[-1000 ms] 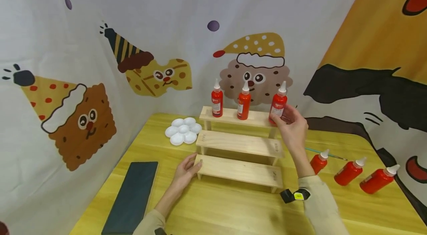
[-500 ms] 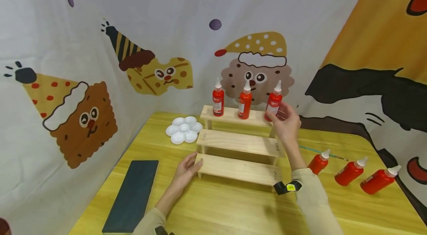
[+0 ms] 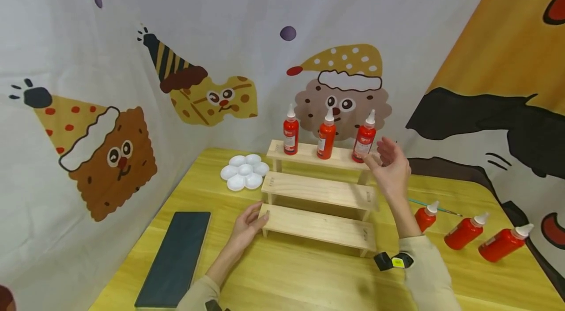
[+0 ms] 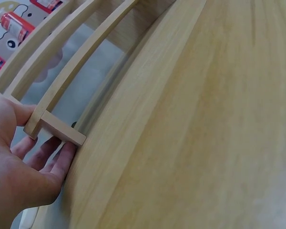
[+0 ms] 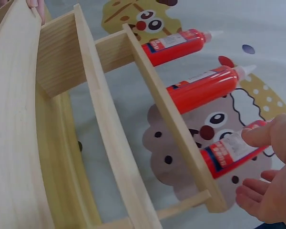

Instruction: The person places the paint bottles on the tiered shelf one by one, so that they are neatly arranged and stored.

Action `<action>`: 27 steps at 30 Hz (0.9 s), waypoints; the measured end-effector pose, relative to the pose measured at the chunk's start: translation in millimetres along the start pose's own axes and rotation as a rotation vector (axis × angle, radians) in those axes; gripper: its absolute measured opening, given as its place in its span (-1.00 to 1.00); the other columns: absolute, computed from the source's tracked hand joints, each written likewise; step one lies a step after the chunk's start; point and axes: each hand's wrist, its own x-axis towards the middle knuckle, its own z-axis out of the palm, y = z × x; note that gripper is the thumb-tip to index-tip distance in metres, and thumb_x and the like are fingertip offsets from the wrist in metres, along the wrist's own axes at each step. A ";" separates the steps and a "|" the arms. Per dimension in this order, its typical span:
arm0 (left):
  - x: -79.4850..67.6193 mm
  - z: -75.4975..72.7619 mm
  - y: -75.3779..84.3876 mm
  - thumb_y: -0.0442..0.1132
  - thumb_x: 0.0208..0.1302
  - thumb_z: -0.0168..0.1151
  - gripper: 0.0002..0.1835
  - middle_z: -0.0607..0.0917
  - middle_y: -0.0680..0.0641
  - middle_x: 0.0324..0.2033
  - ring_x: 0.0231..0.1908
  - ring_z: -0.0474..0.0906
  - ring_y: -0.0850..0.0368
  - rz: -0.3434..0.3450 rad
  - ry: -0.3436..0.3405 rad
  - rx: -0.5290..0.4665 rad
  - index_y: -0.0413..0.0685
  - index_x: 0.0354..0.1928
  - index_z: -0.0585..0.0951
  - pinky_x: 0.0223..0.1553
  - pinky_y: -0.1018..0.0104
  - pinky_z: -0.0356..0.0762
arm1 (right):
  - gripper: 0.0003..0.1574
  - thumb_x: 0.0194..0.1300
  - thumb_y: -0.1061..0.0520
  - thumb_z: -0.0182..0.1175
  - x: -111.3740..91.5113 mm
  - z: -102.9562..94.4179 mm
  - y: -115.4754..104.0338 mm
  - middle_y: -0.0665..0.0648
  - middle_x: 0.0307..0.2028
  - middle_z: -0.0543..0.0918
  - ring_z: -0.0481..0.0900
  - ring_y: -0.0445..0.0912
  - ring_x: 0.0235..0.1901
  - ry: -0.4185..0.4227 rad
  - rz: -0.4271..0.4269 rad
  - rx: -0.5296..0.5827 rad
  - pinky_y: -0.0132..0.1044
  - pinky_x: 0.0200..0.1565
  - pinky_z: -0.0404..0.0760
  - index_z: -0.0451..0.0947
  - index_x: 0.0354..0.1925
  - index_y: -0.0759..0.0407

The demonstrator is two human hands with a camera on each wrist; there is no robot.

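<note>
A three-tier wooden display stand (image 3: 318, 225) stands on the table. My left hand (image 3: 246, 228) holds the left end of its lowest tier, with the thumb over the board (image 4: 62, 93) and fingers against the leg, as the left wrist view shows. Three red paint bottles with white nozzle caps stand upright on the top tier: a left bottle (image 3: 290, 137), a middle bottle (image 3: 326, 141) and a right bottle (image 3: 364, 144). Beside the right one is my right hand (image 3: 392, 171), fingers spread apart from it. Its thumb overlaps that bottle (image 5: 229, 150) in the right wrist view.
Three more red bottles (image 3: 463, 232) are on the table at the right, near a thin turquoise paintbrush (image 3: 434, 208). A white flower-shaped palette (image 3: 244, 172) lies left of the stand. A dark flat board (image 3: 174, 259) lies front left. A printed cloth (image 3: 247, 16) hangs behind.
My right hand has shifted the right bottle slightly left along the top tier, then let go and drawn back to the right. The left hand keeps its place on the stand.
</note>
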 end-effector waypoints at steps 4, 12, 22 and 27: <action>2.9 0.9 1.5 -0.10 0.41 0.30 -0.35 0.63 -0.27 0.17 0.16 0.61 -0.14 -0.003 0.000 -0.012 -0.10 0.46 0.36 0.10 0.18 0.66 | -0.16 0.29 0.12 0.41 -2.3 -11.6 -2.4 0.31 0.35 0.50 0.45 0.19 0.35 0.043 -0.013 -0.011 0.07 0.42 0.39 0.31 0.43 0.28; 3.1 1.5 0.5 -0.13 0.41 0.30 -0.37 0.61 -0.28 0.20 0.17 0.60 -0.16 -0.018 0.002 -0.024 -0.08 0.45 0.38 0.08 0.18 0.68 | -0.13 0.28 0.09 0.41 -7.3 -27.0 5.7 0.25 0.37 0.47 0.40 0.12 0.38 0.165 -0.004 -0.021 0.00 0.45 0.35 0.29 0.43 0.27; 1.6 0.4 -0.4 -0.13 0.41 0.30 -0.36 0.60 -0.30 0.21 0.15 0.62 -0.13 -0.008 0.010 -0.018 -0.10 0.46 0.37 0.07 0.17 0.69 | -0.07 0.33 0.03 0.35 -10.3 -53.1 39.3 0.20 0.48 0.32 0.21 0.08 0.51 0.243 0.083 -0.094 -0.02 0.56 0.13 0.18 0.49 0.23; -0.5 1.8 0.4 -0.12 0.40 0.31 -0.37 0.62 -0.29 0.17 0.09 0.64 -0.06 -0.017 0.021 -0.014 -0.07 0.45 0.39 0.03 0.24 0.68 | -0.05 0.35 -0.02 0.31 -16.9 -72.2 57.8 0.18 0.52 0.25 0.12 0.07 0.54 0.250 0.185 -0.105 -0.01 0.58 0.04 0.12 0.53 0.17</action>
